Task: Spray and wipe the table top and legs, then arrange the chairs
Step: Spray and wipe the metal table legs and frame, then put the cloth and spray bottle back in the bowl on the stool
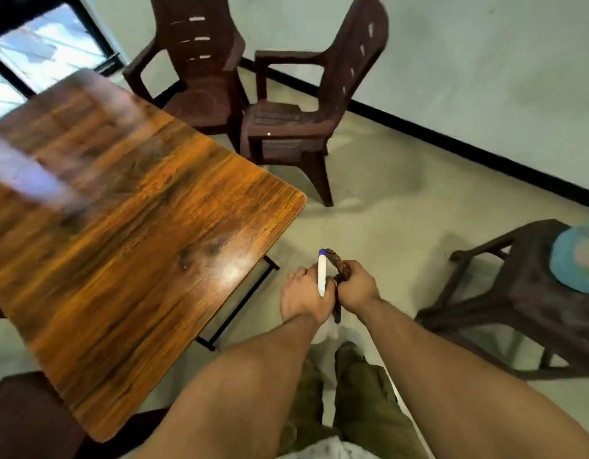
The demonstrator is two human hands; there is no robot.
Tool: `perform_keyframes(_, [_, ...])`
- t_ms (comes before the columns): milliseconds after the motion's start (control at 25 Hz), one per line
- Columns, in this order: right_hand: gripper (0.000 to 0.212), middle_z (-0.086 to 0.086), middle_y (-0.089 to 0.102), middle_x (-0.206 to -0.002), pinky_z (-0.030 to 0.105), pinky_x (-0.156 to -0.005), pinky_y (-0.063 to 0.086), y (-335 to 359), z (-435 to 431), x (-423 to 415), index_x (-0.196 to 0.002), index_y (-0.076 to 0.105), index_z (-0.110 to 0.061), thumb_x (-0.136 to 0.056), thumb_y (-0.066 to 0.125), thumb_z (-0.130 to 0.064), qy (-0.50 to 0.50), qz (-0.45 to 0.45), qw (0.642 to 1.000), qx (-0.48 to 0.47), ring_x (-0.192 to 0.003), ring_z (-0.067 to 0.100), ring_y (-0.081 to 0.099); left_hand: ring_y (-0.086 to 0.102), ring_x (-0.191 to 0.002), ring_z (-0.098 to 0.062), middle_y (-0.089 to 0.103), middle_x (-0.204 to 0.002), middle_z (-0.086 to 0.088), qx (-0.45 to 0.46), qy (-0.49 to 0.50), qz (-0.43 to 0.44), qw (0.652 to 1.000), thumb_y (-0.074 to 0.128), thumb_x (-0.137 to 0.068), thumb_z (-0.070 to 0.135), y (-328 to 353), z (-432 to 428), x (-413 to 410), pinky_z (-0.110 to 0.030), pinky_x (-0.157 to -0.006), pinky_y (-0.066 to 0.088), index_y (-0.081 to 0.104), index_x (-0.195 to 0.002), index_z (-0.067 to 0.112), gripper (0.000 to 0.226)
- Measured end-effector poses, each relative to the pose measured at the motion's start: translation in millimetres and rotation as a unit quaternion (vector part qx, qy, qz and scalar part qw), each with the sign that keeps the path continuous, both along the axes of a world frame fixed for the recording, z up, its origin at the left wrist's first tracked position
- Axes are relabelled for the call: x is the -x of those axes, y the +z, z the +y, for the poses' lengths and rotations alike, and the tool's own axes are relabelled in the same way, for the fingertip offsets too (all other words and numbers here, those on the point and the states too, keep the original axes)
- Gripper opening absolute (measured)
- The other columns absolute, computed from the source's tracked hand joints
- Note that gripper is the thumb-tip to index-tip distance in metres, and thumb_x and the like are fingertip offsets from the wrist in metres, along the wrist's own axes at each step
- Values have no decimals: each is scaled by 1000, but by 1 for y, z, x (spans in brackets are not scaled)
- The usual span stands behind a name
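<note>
Landmark: window (38,51), dark-framed, far left corner.
Wall (485,77): pale, running right from the window.
Baseboard (452,144): black strip, right of the window.
Floor (385,210): pale, below the wall.

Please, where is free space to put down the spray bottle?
The table top looks bare right to its near corner beside the left hand. The chair on the right is partly taken by a blue cushion; brown seat shows left of it.
</note>
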State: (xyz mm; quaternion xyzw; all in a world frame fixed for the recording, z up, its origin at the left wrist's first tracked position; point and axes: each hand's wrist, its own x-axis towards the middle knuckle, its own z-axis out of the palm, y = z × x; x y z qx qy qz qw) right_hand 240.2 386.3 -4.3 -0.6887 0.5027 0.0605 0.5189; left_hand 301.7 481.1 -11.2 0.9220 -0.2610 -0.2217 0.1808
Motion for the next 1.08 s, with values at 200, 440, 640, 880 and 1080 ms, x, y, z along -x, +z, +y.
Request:
perform_keyframes(200, [47,5,66,-106,20,-56,49,28,-25,85,-121,56,-22,-82,53,4,-98,-30,995,-13,-79,13,64,69,-88,-29,71,-96,-5,-18,-33,18,999,44,-102,47,26,-30,54,-35,-74,54,62,-103,23,30])
perform_keyframes(440, [46,-1,68,-98,43,-82,59,24,-105,203,-124,59,-23,-84,48,-3,-165,-17,986,30,-89,22,66,69,-93,-32,72,-97,-7,-24,-107,34,993,40,-103,62,30,-109,142,-35,-76,53,57,-95,22,44])
perform_keyframes(640, [44,4,65,-111,32,-82,49,39,-179,303,-134,54,-19,-95,45,-1,-218,13,974,53,-94,20,59,68,-85,-29,72,-91,-4,17,-202,90,975,54,-97,65,33,-221,231,-37,-75,55,65,-108,20,47])
perform_keyframes(880, [48,13,63,-129,39,-100,47,43,-245,367,-141,49,-17,-96,46,1,-341,35,938,59,-116,32,58,70,-72,-26,67,-85,-4,69,-242,178,951,76,-92,30,45,-320,294,-40,-70,63,60,-92,19,20])
perform_keyframes(1080, [48,13,65,-124,37,-98,47,37,-310,379,-141,50,-17,-96,48,0,-371,43,925,70,-115,33,59,70,-92,-42,66,-93,-17,38,-293,194,936,65,-82,7,13,-409,306,-57,-80,61,55,-88,24,21])
